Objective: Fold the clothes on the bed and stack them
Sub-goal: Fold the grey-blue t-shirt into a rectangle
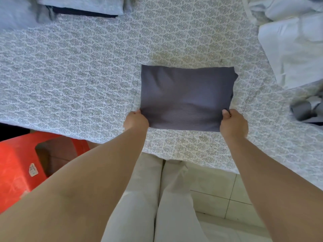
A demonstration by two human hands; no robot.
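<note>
A: Task item?
B: Folded dark grey garment [187, 96], flat rectangle on the bed [73, 70], close to the near edge, right of middle

A: Hands?
B: Left hand [135, 120] pinching the garment's near-left corner, right hand [233, 124] gripping the near-right corner, thumb on top. Set apart, one per corner, both clamped on the cloth

A: Stack?
B: Folded pale blue pile [82, 5] at the far-left corner of the bed, dark layer underneath

A: Unfolded stuff?
B: White clothes [293, 49] heaped at the far-right corner, crumpled grey piece [305, 109] at the right edge, well apart from the held garment

A: Off the bed?
B: Red plastic stool [17, 168] beside the near edge, left. Tiled floor [218, 194], pale trousers [157, 198] below
</note>
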